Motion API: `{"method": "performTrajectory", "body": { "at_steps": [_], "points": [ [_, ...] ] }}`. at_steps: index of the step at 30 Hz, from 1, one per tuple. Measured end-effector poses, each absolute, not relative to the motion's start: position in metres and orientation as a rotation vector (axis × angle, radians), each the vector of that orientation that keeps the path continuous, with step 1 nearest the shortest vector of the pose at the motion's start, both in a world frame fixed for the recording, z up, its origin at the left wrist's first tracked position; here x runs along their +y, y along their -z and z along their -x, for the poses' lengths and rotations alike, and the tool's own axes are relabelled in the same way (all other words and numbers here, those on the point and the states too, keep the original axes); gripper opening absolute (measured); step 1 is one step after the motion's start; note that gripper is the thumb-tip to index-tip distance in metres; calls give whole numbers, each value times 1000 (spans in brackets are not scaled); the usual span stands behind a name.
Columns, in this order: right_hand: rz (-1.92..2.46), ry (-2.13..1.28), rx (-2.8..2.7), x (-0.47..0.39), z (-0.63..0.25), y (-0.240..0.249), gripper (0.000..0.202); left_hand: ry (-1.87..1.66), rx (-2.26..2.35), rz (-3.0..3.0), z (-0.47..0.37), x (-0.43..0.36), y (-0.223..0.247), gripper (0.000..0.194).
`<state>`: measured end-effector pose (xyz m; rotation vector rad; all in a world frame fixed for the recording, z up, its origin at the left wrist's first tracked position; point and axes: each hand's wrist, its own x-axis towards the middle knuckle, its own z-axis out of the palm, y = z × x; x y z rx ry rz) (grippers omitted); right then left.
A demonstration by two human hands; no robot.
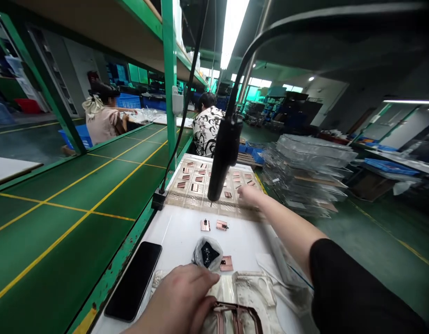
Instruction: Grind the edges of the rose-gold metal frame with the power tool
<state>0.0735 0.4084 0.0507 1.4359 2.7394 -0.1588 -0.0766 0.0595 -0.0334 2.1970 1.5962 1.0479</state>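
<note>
Copper-brown frame, glossy, with slim bars and open gaps, sits at the bottom edge over a white moulded holder. Its top bar runs crosswise, sloping slightly down to the right; the other bars point toward the wearer. The near end is cropped, so its long axis is unclear. The left hand is half-curled, thumb at the frame's left corner; whether it grips cannot be told. The right hand, fingers bunched, reaches over a tray of small copper plates; any pinch is too blurred to tell.
</note>
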Motion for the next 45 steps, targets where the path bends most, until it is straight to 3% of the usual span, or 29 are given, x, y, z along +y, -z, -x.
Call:
{"method": "performTrajectory", "body": {
  "at_steps": [5, 9, 11, 14, 15, 19, 23, 26, 29, 31, 33, 37, 40, 45],
  "points": [
    [-1350, 456, 2919, 365, -119, -66, 30, -1148, 1625, -2036, 75, 68, 15, 28],
    [-1120, 772, 2994, 264, -170, -79, 39, -1089, 1665, -1867, 52, 75, 2, 42],
    [-1013, 1208, 2909, 211, -189, -78, 38, -1015, 1614, -1851, 38, 75, -4, 42],
    [-1162, 1585, 2773, 157, -208, -62, 14, -864, 1431, -1909, 21, 68, -9, 12],
    [-1246, 1781, 2679, 145, -212, -53, 12, -834, 1380, -1925, 17, 64, -9, 15],
    [-1366, 2686, 2076, 108, -222, -11, 33, -937, 1305, -2044, 6, 38, -1, 20],
    [-1285, 3154, 1805, 66, -219, 18, 33, -1040, 1288, -2101, 4, 7, 5, 21],
    [-1082, 3293, 1564, 42, -216, 18, 29, -914, 1255, -1686, 2, -10, 6, 21],
    [-719, 3282, 1213, 34, -216, 7, 48, -681, 1061, -968, -1, -23, 8, 43],
    [-686, 3239, 1117, 33, -216, 4, 42, -598, 1003, -785, -1, -29, 8, 52],
    [-802, 3204, 1170, 30, -216, 7, 37, -618, 1153, -1023, 6, -33, 5, 45],
    [-1064, 3161, 1068, 13, -210, 31, 56, -894, 1531, -1996, 37, -22, -9, 9],
    [-1242, 3112, 987, 2, -201, 50, 62, -906, 1494, -2397, 58, 2, -16, 23],
    [-1425, 3072, 1007, 3, -183, 63, 55, -451, 1263, -2541, 61, 45, -5, 46]
  ]
}}
